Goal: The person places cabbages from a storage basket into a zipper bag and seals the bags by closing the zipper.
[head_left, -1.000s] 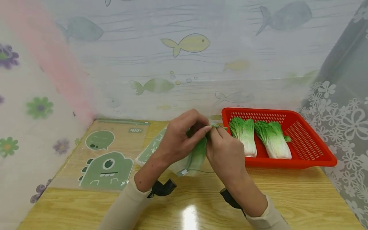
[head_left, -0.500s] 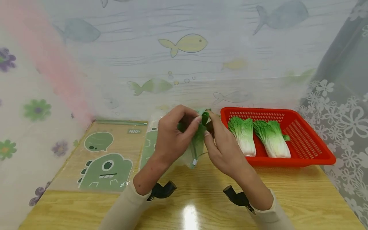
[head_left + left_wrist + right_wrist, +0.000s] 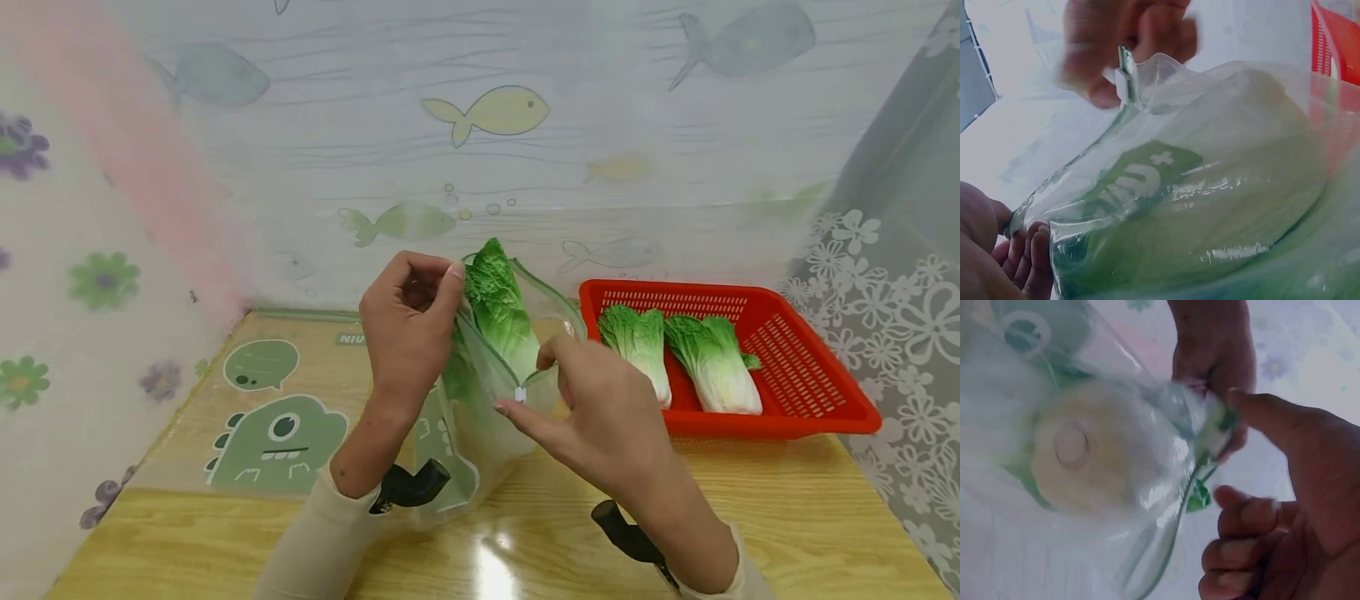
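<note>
A clear zip bag (image 3: 502, 454) with green print stands upright in the middle of the head view, its mouth spread apart. Inside it is a napa cabbage (image 3: 497, 292), leafy end up at the mouth; its pale base shows through the plastic in the right wrist view. My left hand (image 3: 408, 325) pinches the left edge of the bag's mouth. Close to the white zip slider (image 3: 520, 394) is my right hand (image 3: 607, 417), thumb and forefinger apart on either side of it. In the right wrist view its other fingers curl loosely, holding nothing.
A red basket (image 3: 817, 392) with two more napa cabbages (image 3: 633, 350) stands at the right. Another zip bag (image 3: 277, 442) with a green monster print lies flat on the wooden table (image 3: 750, 508) at left. A patterned curtain hangs behind.
The bag has been turned upright and its mouth spread, showing the cabbage leaves. My left hand has moved left and up, and the right has come away from it, down to the slider.
</note>
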